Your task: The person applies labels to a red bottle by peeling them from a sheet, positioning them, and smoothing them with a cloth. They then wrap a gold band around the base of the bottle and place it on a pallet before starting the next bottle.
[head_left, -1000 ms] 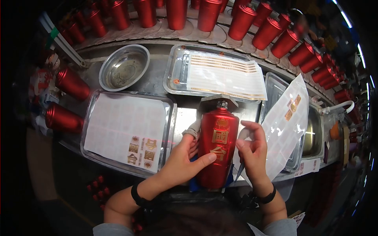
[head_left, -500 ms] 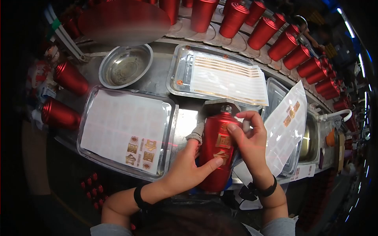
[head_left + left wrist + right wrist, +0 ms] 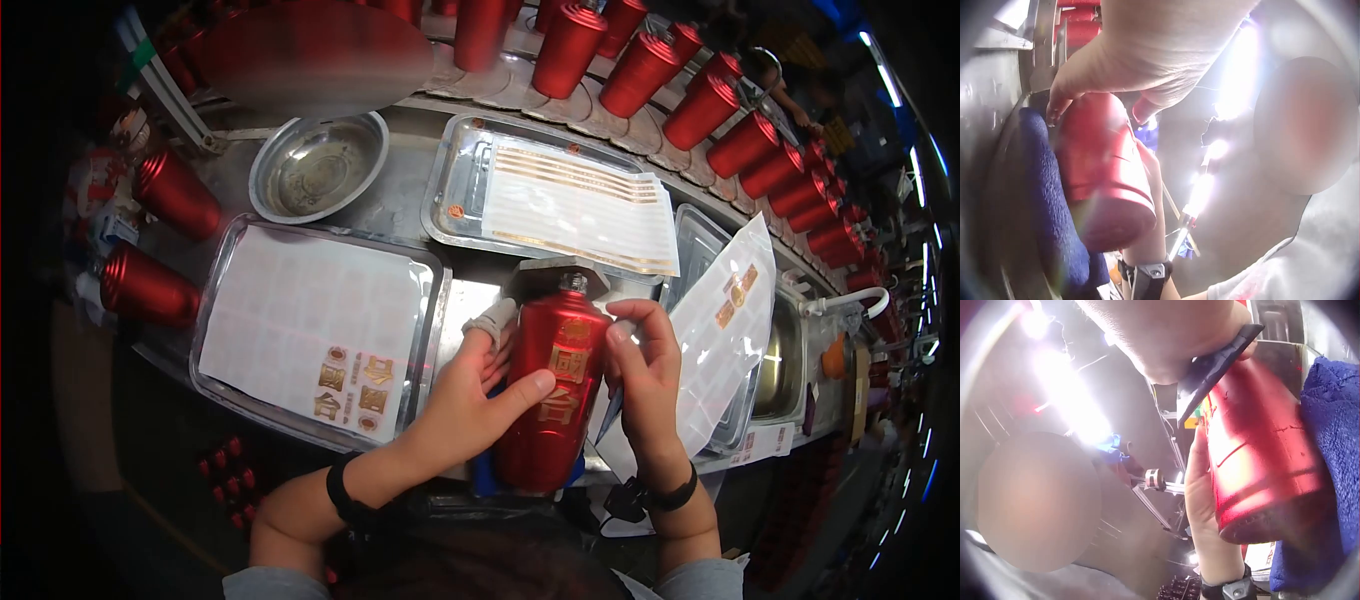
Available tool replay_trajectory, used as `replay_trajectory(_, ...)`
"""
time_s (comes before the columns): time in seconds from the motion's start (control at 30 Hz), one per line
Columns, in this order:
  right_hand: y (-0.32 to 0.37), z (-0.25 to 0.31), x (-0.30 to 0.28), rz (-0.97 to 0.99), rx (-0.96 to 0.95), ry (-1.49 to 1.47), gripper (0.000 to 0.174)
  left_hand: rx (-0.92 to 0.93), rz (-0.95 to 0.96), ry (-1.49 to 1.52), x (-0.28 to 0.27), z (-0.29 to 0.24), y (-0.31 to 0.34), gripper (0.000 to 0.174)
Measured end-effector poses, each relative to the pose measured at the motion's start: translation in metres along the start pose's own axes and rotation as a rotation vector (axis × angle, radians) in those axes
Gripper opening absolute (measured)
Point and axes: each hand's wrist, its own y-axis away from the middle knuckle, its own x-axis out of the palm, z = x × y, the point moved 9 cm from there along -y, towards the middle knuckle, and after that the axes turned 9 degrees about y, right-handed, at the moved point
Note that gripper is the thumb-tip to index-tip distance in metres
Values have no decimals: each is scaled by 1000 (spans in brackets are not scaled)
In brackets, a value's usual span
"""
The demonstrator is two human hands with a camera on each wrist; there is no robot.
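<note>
A red bottle (image 3: 545,400) with gold characters lies tilted on a blue cloth (image 3: 1054,206), its neck against a grey support (image 3: 560,272). My left hand (image 3: 465,395) grips its left side, thumb on the front near the lower character; one finger wears a pale wrap. By the bottle's upper right side is my right hand (image 3: 645,375), its fingers curled round a dark, flat, pointed tool (image 3: 1216,375). In the left wrist view the bottle (image 3: 1104,169) shows its base end.
Left, a tray (image 3: 436,330) holds a sheet with gold characters; behind are a metal bowl (image 3: 268,185) and another tray (image 3: 437,225) with gold-striped sheets. A translucent sheet (image 3: 715,350) lies right, near a sink (image 3: 783,375). Red bottles line the back.
My right hand moved up onto the bottle's upper front, then back down to its right side. My left hand kept its grip. Bottles in the back row have shifted left.
</note>
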Motion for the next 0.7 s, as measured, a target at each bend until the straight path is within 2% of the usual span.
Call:
replay_trajectory(0.13, 5, -4, 6, 3, 8, -43, 30, -66, 7, 159, 1, -7, -12, 68)
replay_trajectory(0.37, 2, -11, 12, -43, -52, 22, 44, -64, -30, 158, -2, 3, -17, 72)
replay_trajectory(0.7, -4, -12, 17, -34, -23, -23, 42, -36, -48, 130, -3, -9, -21, 65)
